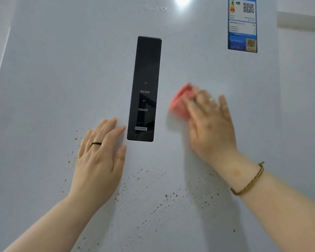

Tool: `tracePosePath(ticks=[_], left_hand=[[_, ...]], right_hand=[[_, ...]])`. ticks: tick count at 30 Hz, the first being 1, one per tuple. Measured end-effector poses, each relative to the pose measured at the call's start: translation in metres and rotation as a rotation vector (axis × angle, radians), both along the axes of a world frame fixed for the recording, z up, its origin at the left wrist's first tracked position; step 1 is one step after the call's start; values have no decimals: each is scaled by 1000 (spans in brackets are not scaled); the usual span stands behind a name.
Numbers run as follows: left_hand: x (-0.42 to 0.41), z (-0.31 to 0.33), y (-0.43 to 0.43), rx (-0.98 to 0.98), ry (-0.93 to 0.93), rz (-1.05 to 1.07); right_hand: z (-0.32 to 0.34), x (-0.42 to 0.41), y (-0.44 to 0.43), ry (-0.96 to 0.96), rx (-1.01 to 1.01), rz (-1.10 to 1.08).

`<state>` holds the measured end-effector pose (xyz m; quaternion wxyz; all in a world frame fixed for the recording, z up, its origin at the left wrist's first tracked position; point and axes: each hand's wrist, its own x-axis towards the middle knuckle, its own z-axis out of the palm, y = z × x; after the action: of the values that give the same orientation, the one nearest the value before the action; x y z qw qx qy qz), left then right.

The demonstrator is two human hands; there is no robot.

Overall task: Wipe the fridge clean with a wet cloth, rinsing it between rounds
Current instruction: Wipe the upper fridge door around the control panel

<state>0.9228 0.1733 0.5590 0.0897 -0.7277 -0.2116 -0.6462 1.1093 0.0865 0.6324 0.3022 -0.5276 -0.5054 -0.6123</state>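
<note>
Fridge door point(62, 79), pale and glossy, fills nearly the whole head view. Its left edge runs slanting at far left; its right edge meets a white wall point(302, 70). Black control panel point(145, 70) stands upright at mid-door. Left hand point(100, 157) lies flat on the door with fingers straight, holding nothing; its fingertips are just beside the panel's lower left edge, and it wears a dark ring point(95, 143). Right hand point(209, 124), blurred, presses a pink cloth point(180, 100) against the door with fingers extended and spread. The cloth sits right of the panel, near but apart from its right edge, and shows mostly beyond the fingertips. Gold bracelet point(249, 182) on the right wrist. Brown specks point(158, 206) are scattered over the lower door, below and between both hands and left of the left hand. Bare door surface lies above the cloth, up to a blue energy label point(242, 24) at upper right, and across the upper left.
</note>
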Motion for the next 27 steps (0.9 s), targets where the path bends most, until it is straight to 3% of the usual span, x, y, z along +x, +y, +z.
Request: tracePosePath(ticks=[2, 4, 7, 9, 11, 14, 16, 17, 22, 24, 27], left_hand=[[2, 0, 0, 7, -23, 9], [3, -1, 0, 5, -32, 9], [5, -1, 0, 9, -26, 25], [4, -1, -1, 16, -16, 40], [4, -2, -2, 20, -12, 47], [7, -3, -3, 31, -17, 51], [11, -4, -4, 34, -22, 52], [13, -5, -4, 34, -24, 54], [15, -5, -5, 42, -21, 67], [15, -5, -4, 43, -27, 71], [17, -5, -4, 45, -33, 80]], right_hand=[[-2, -2, 6, 147, 65, 45], [-32, -10, 11, -54, 11, 61], [-72, -5, 10, -430, -222, 54], [-62, 9, -2, -509, -285, 30], [-40, 27, -14, -419, -201, -18], [-18, 57, -32, -40, 8, -11], [-31, 65, -33, 70, 84, 12], [-46, 65, -31, 33, 56, 26], [-102, 78, -36, -535, -249, 2], [-86, 93, -43, -493, -194, -3], [-61, 104, -50, -144, 19, 50]])
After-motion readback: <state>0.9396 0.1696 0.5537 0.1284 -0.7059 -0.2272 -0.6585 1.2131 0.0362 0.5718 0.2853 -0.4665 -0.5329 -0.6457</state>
